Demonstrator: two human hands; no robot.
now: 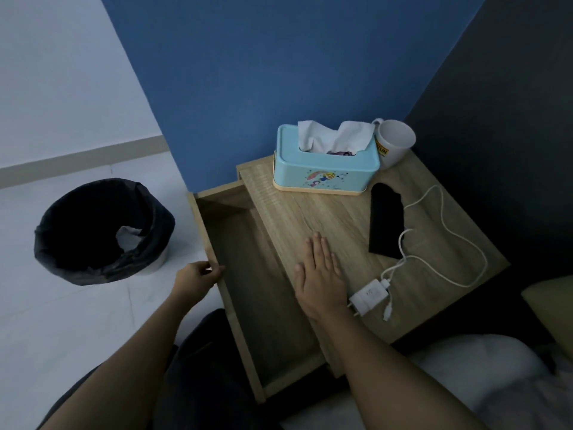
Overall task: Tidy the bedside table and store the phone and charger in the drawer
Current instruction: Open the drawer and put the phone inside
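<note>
Blue wall (263,72) backs a wooden bedside table (310,212), with a dark panel (511,119) closing the right side and pale tiled floor (77,321) spreading to the left. The drawer (266,305) stands pulled well out toward the left and near side of the table. The left hand (198,276) grips the drawer's front edge, fingers curled over the rim. The right hand (319,274) lies palm down on the table top with fingers straight, holding nothing, close to the edge above the drawer.

The phone (386,225), black and flat, lies on the right half of the table top, well apart from the drawer. The charger (369,297), a white plug block, sits at the near edge, just right of the right hand. Its white cable (449,237) loops out to the right, runs along the phone's right side and crosses the phone's near end; a loose plug end lies beside the block.

At the far edge a light blue tissue box (325,169) with tissue sticking up stands just left of a white mug (393,144), the two nearly touching. The box's near right corner is close to the phone's far end.

On the floor to the left stands a round bin (102,231) with a black liner and something white inside. White bedding (465,367) and a yellowish pillow (552,299) lie near right.
</note>
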